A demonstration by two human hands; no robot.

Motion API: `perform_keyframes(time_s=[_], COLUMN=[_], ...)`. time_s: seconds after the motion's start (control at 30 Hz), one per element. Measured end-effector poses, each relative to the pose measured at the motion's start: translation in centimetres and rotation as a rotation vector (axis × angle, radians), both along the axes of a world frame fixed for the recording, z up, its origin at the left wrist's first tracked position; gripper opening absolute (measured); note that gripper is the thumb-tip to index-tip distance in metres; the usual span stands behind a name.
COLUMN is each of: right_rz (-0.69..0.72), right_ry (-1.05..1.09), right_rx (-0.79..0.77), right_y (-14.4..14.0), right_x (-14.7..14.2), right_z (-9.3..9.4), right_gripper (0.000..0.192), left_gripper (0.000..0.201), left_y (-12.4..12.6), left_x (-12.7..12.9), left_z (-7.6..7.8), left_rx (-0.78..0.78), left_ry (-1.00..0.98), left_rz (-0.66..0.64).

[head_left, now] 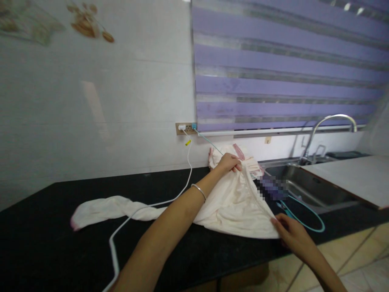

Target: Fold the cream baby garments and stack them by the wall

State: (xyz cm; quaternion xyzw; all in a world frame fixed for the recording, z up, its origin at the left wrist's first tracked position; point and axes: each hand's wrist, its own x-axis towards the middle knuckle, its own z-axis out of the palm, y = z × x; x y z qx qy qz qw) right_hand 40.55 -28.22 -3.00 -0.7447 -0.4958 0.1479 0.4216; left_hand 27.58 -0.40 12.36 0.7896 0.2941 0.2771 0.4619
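Note:
A cream pair of pants (234, 207) lies on the black counter, its gathered waistband facing right. One leg stretches left and ends in a pink-edged cuff. With closed fingers, my left hand (230, 163) grips the far end of the waistband. My right hand (287, 231) pinches the waistband's near corner at the counter's front edge. Between the two hands the waistband is drawn into a fairly straight line. Just behind my left hand sits a cream cloth bundle (253, 165) with pink trim and ruffles. My left forearm hides part of the pants.
Across the pants' leg runs a white cord (114, 247) from the wall outlet (188, 129). A teal cable (319, 223) loops beside a blurred purple item (273, 188). On the right are a steel sink (313, 190), a tap (313, 136) and a white board (355, 174).

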Motion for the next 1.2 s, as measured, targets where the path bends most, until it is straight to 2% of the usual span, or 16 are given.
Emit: perform_keyframes(time_s=[0.17,0.33,0.43,0.57,0.67,0.77,0.8,0.9,1.03,1.1,1.2], right_rz=[-0.171,-0.293,-0.374,-0.529,-0.554,-0.587,-0.591,-0.530,-0.330,-0.234,-0.079], right_ry=[-0.108,-0.155,-0.166,-0.215,-0.294,-0.463,-0.524,-0.624,-0.627,-0.623,-0.573], right_rx=[0.083,0.057,0.092,0.113,0.046,0.059,0.089,0.191,0.263,0.290,0.301], right_y=[-2.0,-3.8,-4.3,-4.3,-4.2,-4.0,-3.9,-2.9,-0.4,1.2,3.4], right_x=[4.6,8.9,11.4,13.6,14.0,13.3,12.8,10.4,5.7,3.5,1.1], right_z=[1.0,-0.2,-1.5,-3.1,-4.2,-4.6,-4.6,-4.0,-2.8,-2.4,-2.7], right_gripper=[0.045,0.048,0.047,0.047,0.052,0.056,0.056,0.047,0.032,0.028,0.026], left_gripper=[0.018,0.018,0.025,0.043,0.034,0.028,0.031,0.047,0.058,0.054,0.033], left_y=[-1.7,-2.8,-3.8,-5.6,-6.5,-6.4,-6.1,-4.8,-2.4,-1.2,0.4], left_x=[6.8,12.6,14.5,14.3,11.9,7.2,5.2,-1.7,-10.6,-14.2,-18.5], left_z=[-1.0,-2.7,-3.9,-5.6,-6.7,-7.6,-7.9,-8.7,-9.7,-10.1,-10.4], left_rx=[-0.088,-0.034,0.046,0.121,0.285,0.576,0.622,0.634,0.591,0.610,0.644], left_ry=[-0.057,-0.033,-0.009,0.053,0.074,0.122,0.161,0.331,0.585,0.666,0.719], left_rz=[-0.059,-0.066,-0.101,-0.297,-0.404,-0.385,-0.362,-0.287,-0.161,-0.119,-0.107])
